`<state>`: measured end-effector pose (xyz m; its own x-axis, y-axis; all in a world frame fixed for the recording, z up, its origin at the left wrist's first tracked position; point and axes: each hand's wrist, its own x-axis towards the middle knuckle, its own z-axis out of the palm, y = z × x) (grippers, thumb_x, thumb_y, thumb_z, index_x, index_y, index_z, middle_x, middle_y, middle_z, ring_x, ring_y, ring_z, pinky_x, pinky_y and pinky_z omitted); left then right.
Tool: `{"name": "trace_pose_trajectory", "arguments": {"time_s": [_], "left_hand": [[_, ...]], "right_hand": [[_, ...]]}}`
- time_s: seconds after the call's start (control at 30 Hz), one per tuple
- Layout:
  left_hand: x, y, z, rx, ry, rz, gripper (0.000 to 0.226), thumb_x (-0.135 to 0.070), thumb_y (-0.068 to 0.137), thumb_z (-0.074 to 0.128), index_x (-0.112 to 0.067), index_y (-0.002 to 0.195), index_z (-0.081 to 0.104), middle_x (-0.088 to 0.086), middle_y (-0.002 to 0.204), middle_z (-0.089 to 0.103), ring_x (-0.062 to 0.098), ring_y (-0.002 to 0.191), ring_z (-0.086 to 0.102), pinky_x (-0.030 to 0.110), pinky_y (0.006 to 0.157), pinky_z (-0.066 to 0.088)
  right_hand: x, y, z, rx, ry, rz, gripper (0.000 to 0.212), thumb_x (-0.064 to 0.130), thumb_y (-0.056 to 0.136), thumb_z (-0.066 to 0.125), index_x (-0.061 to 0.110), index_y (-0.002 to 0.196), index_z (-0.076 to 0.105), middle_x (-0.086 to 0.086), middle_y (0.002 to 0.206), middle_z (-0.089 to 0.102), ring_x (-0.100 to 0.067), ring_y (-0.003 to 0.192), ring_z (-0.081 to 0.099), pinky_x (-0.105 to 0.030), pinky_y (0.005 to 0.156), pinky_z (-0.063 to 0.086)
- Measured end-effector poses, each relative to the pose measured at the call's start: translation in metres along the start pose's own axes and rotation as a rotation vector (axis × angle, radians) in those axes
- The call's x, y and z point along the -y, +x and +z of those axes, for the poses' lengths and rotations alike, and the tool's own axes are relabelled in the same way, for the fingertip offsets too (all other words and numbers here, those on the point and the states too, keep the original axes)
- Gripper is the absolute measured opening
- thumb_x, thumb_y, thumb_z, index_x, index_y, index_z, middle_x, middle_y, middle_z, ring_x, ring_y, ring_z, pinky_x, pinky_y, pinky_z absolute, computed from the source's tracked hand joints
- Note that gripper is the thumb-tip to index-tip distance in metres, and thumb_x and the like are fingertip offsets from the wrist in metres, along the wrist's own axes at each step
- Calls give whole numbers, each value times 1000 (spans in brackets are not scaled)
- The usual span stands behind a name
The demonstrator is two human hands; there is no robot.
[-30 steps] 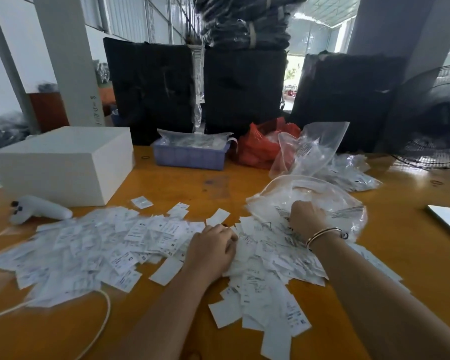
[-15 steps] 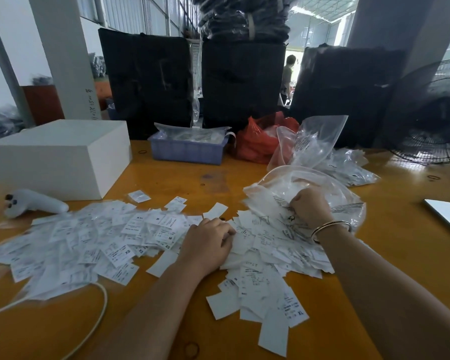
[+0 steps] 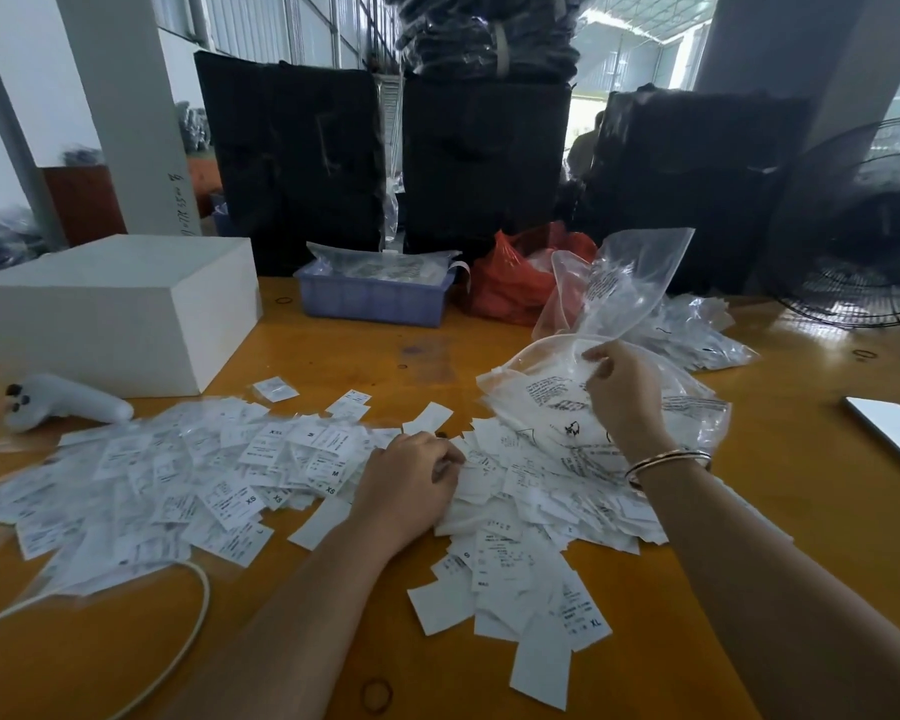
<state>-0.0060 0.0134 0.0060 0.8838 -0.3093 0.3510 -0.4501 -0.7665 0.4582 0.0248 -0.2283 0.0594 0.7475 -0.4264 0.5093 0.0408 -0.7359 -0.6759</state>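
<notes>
L hand (image 3: 411, 485), R hand (image 3: 627, 402) bare, thin metal bangle (image 3: 668, 458) on R wrist

A clear plastic bag (image 3: 541, 397), crumpled and printed with black text, lies on the table (image 3: 333, 366) right of centre. Its upper edge is lifted and pinched by the right hand (image 3: 624, 402). Its near side overlaps the white labels (image 3: 520, 517): small paper rectangles marked XS, M and XL, strewn flat in 2 loose heaps. The left hand (image 3: 411, 480) rests between the heaps, fingers curled into the labels.
</notes>
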Motion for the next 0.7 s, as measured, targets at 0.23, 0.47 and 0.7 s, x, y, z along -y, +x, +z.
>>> {"name": "trace_pose_trajectory", "arguments": {"time_s": [0.23,0.47,0.7], "left_hand": [[0,1,2,11,-23,-4,22,-30,96,48,-31,108,66,-12,115,63,8,108,50,30,92,41],[-3,5,-2,-80,-167,-77,19,-25,95,52,-29,105,67,-10,114,63,9,106,53,34,91,49],[-11,6,-18,-163,-473,1,21,-32,96,52,-39,116,53,-21,117,52,3,115,48,15,90,37]], "right_hand": [[-19,0,-1,339,-64,153,30,15,87,64,-15,87,65,-31,81,65,-29,58,53,-27,56,44],[-10,-5,-9,85,117,114,5,9,82,70,12,85,72,2,78,69,1,58,52,-4,47,36],[32,-35,-22,166,481,-68,9,17,87,64,25,87,70,2,78,72,-13,70,66,-20,62,53]]}}
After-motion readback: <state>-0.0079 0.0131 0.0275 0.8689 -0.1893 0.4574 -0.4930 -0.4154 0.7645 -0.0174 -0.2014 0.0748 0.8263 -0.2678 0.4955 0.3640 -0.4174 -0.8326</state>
